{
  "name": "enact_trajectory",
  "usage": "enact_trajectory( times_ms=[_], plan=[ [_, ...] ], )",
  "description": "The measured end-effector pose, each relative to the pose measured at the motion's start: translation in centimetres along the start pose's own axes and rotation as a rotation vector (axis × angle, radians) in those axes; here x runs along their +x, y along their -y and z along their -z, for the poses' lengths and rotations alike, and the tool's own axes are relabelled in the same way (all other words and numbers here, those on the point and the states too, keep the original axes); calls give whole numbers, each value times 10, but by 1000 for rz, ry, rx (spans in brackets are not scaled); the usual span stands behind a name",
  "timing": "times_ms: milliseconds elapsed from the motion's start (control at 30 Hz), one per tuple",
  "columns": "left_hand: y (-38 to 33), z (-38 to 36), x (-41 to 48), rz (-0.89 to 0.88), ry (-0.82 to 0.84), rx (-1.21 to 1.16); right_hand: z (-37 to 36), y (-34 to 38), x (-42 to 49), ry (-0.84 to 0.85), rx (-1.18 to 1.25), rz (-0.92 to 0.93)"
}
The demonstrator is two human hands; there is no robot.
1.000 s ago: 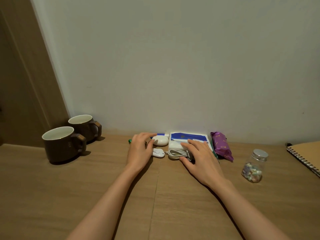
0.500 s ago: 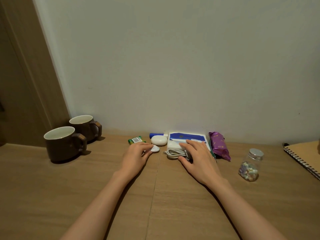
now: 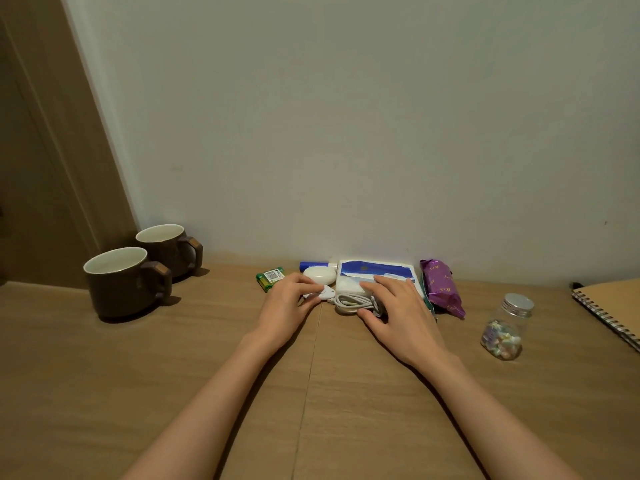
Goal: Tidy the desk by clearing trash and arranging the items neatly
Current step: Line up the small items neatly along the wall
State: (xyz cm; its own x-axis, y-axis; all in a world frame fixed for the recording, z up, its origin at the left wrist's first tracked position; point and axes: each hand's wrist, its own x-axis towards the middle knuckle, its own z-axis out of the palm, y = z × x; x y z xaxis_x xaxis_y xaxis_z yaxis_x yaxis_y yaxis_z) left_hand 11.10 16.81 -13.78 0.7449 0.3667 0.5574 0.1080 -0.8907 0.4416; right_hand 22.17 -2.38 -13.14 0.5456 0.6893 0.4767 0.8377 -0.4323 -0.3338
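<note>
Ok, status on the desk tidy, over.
Left hand pinching small white plug. Right hand flat over coiled cable. White case just behind plug.

Domestic study corner, a home desk rather than a workplace. Wood-grain tabletop (image 3: 156,382) sits flush against a plain pale wall (image 3: 346,133); wooden door frame (image 3: 59,150) at the left edge. Light is dim, warm and indoor. Clutter is personal and small: two brown mugs (image 3: 121,289), pack of green batteries (image 3: 270,277), white charger (image 3: 349,285) with coiled cable (image 3: 349,301) and small white plug (image 3: 327,292), purple snack packet (image 3: 441,287), little jar of sweets (image 3: 505,332), kraft-covered spiral notebook (image 3: 614,304).
</note>
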Motion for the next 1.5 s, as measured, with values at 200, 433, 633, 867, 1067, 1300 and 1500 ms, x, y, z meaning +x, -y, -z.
enact_trajectory(
  times_ms=[200, 433, 633, 867, 1067, 1300, 1500],
  plan=[
    [2, 2, -1, -3, 33, -20, 1, 0, -1, -7, 5, -3],
    [-4, 12, 1, 188, -130, -45, 1, 1, 0, 3, -1, -7],
    [-11, 6, 2, 221, 48, 95, 1, 0, 0, 2, 3, -5],
    [-3, 8, 3, 221, -39, 140, 0, 0, 0, -1, 12, -6],
    [27, 20, 1, 472, 2, 136, 0, -1, 0, 8, 5, -5],
    [42, 26, 6, 450, 20, 56, 0, -3, 1, 13, 0, 0],
    [45, 24, 13, 351, 35, -30, 0, -3, 0, 26, 3, -11]
  ],
)
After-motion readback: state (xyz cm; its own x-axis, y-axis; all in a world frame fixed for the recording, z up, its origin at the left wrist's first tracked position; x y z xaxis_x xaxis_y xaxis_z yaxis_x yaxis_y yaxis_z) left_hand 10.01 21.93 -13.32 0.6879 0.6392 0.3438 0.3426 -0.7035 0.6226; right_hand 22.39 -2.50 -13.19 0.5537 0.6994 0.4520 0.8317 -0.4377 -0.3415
